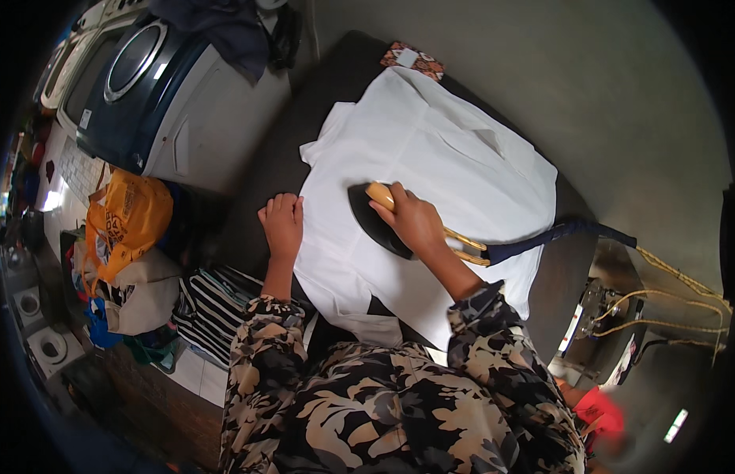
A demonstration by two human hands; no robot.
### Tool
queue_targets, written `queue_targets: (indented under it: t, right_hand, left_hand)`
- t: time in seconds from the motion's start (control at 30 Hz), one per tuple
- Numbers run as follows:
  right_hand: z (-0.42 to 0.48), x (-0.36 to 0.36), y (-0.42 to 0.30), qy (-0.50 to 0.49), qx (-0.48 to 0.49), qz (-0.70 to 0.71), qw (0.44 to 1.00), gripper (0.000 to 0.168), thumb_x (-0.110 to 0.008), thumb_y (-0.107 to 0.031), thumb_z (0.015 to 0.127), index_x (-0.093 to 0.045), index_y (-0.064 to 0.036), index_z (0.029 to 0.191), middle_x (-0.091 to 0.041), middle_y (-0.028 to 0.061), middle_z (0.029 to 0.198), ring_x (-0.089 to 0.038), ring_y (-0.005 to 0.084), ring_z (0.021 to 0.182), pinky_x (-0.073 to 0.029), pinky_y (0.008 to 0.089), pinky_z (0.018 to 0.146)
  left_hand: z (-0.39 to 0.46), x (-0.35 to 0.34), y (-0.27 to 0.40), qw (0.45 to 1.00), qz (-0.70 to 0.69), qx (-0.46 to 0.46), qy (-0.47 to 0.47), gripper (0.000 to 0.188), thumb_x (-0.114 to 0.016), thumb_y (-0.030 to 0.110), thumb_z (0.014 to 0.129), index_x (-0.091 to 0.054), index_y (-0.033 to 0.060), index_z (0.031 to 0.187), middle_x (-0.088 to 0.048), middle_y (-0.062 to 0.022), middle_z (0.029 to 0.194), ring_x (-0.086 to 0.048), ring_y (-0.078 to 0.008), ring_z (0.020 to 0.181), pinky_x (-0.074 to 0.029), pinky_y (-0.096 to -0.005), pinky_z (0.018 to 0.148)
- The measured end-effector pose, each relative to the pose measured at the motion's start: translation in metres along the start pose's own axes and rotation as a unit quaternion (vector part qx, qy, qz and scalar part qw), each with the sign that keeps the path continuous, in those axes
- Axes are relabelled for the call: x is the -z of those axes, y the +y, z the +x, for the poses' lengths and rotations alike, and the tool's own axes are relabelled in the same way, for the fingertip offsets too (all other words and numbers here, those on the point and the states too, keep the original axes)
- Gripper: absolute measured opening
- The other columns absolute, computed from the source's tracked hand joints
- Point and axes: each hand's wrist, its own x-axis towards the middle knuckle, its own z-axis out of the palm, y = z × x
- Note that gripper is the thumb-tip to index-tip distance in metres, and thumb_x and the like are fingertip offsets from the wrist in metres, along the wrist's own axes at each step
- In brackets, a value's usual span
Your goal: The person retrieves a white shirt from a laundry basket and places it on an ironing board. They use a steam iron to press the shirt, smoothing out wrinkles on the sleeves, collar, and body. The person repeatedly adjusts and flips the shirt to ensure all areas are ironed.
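A white garment (456, 148) with long, loose panels lies spread over a dark-covered ironing table (273, 142). My right hand (416, 220) is closed round the tan handle of a clothes iron (373, 222), whose dark body rests on the cloth near its middle. Cords partly wrapped in dark cloth run from the back of the iron to the right. My left hand (283, 224) lies at the garment's left edge, fingers together and bent over the edge; whether it pinches the cloth is hard to tell.
A patterned box (412, 59) sits at the table's far edge, by the wall. Washing machines (184, 112) stand at the upper left. Left of me are an orange bag (127, 219) and folded striped clothes (210, 308). Yellowish cords (669, 269) hang at the right. Someone in red (598, 412) is at the lower right.
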Motion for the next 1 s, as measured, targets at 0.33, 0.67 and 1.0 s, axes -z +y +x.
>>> queue_targets:
  t: [0.33, 0.67, 1.0]
  right_hand:
    - [0.078, -0.006, -0.042, 0.016, -0.045, 0.01, 0.999, 0.044, -0.059, -0.048, 0.095, -0.049, -0.005, 0.102, -0.069, 0.019, 0.075, -0.068, 0.039, 0.066, -0.054, 0.0474, 0.057]
    - [-0.095, 0.03, 0.075, 0.045, -0.277, -0.065, 0.957, 0.048, -0.06, -0.048, 0.096, -0.051, -0.003, 0.109, -0.067, 0.0201, 0.075, -0.067, 0.0406, 0.065, -0.053, 0.0484, 0.054]
    - [-0.096, 0.046, 0.103, 0.012, -0.143, -0.051, 0.988, 0.046, -0.068, -0.053, 0.087, -0.054, -0.01, 0.1, -0.069, 0.0133, 0.077, -0.067, 0.0357, 0.062, -0.052, 0.0461, 0.053]
  left_hand:
    - [0.021, 0.008, 0.027, 0.999, 0.004, 0.03, -0.043, 0.009, -0.064, 0.013, 0.089, -0.06, 0.0103, 0.097, -0.059, -0.0048, 0.094, -0.056, -0.0255, 0.093, -0.039, -0.0407, 0.089]
    - [0.079, -0.039, 0.042, 0.965, 0.062, -0.208, -0.146, 0.053, -0.046, 0.038, 0.102, -0.038, 0.0241, 0.153, -0.029, 0.0031, 0.161, -0.021, -0.0222, 0.15, -0.011, -0.0604, 0.119]
    - [0.102, -0.033, 0.053, 0.963, 0.032, -0.234, -0.129, 0.046, -0.05, 0.031, 0.101, -0.047, 0.0195, 0.146, -0.044, 0.0019, 0.152, -0.037, -0.0206, 0.139, -0.021, -0.0514, 0.111]
